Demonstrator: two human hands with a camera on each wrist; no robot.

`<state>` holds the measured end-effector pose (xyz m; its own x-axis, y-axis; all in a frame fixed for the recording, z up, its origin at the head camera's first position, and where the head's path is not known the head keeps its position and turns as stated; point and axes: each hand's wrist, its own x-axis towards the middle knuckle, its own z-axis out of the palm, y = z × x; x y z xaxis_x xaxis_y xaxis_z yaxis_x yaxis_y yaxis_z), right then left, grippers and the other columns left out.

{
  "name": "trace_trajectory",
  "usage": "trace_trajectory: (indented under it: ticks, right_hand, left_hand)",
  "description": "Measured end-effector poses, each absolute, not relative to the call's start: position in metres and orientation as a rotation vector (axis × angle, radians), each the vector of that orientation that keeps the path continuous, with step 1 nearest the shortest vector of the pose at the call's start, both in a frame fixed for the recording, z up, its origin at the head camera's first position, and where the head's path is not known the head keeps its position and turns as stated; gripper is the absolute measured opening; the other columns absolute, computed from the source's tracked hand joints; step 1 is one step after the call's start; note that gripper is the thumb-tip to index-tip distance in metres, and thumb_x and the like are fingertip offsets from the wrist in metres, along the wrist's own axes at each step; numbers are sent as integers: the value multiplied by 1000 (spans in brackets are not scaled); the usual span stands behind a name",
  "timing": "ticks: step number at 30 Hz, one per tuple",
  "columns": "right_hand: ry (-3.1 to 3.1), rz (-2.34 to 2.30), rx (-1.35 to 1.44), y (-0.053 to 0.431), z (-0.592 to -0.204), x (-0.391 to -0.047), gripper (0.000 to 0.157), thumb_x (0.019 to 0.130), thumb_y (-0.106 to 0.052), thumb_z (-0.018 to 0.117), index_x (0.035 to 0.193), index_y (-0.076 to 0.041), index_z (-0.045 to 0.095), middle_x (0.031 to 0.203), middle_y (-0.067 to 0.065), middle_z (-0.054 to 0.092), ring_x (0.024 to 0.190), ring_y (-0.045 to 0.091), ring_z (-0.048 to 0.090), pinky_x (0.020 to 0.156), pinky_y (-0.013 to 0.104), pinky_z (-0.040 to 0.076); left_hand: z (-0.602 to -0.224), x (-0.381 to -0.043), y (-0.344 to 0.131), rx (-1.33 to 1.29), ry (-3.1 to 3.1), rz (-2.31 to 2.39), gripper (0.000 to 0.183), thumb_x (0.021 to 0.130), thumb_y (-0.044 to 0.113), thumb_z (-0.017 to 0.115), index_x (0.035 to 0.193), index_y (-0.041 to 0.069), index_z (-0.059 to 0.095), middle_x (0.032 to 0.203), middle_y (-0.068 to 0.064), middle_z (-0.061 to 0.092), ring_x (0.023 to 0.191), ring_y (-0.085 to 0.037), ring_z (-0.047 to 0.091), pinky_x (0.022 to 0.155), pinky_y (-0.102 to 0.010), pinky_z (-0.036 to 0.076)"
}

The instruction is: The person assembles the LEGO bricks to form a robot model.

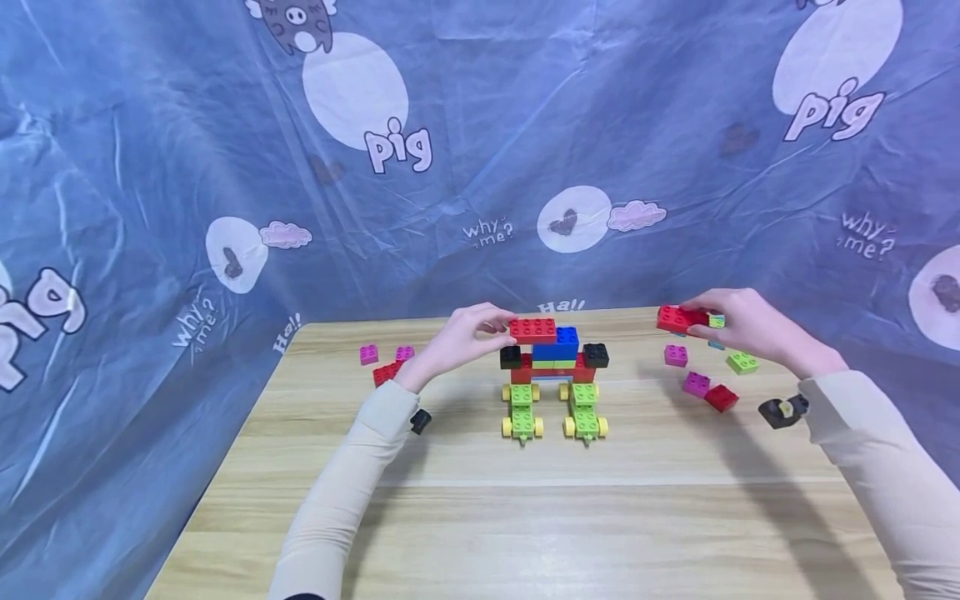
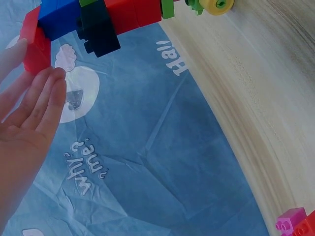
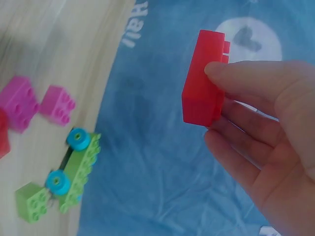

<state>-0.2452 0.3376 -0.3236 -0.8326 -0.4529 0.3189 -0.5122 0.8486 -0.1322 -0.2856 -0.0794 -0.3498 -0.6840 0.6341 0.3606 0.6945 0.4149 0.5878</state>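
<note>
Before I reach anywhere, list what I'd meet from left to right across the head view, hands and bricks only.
Leftmost pink brick → left hand → red brick it holds → blue brick → rightmost black brick → second red brick → right hand holding that one.

Pale-sleeved, the left arm (image 1: 341,492) and right arm (image 1: 870,467) reach forward, slanting inward, while the left hand (image 1: 468,335) and right hand (image 1: 750,325), held well apart, each pinch with thumb (image 3: 256,74) opposite fingers (image 3: 234,155).
</note>
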Motion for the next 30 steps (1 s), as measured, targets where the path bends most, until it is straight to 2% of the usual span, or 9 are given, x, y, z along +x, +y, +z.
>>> trace_trajectory:
  ticks: [5, 13, 22, 30]
  right_hand:
    - [-2737, 313, 774, 323, -316, -243, 37, 72, -10, 79, 106, -1, 68, 98, 16, 71, 89, 32, 66, 77, 49, 56]
    - [-2713, 307, 851, 303, -307, -241, 37, 71, -10, 79, 106, -5, 69, 97, 10, 71, 84, 22, 66, 71, 42, 58]
    - [-2668, 352, 954, 281, -305, -243, 35, 73, -9, 78, 107, -5, 69, 98, 7, 71, 86, 21, 67, 75, 40, 58]
    - [-2598, 348, 1070, 267, -304, -246, 34, 73, -8, 77, 106, -4, 69, 96, 7, 71, 82, 18, 67, 70, 36, 59]
  left_hand:
    - [-349, -286, -79, -1219, -2569, -1135, 35, 86, 23, 67, 119, 11, 63, 104, -3, 66, 92, -12, 63, 86, -22, 55]
    - [-350, -288, -79, -1216, -2564, -1142, 35, 86, 22, 67, 119, 11, 63, 105, -3, 66, 93, -12, 63, 85, -22, 55]
    - [-349, -285, -79, -1207, -2566, -1141, 34, 86, 21, 68, 118, 11, 64, 104, -3, 65, 92, -11, 62, 85, -21, 55]
    - [-351, -287, -80, -1230, -2554, -1140, 35, 86, 23, 68, 119, 12, 63, 105, -3, 66, 92, -11, 63, 86, -21, 55]
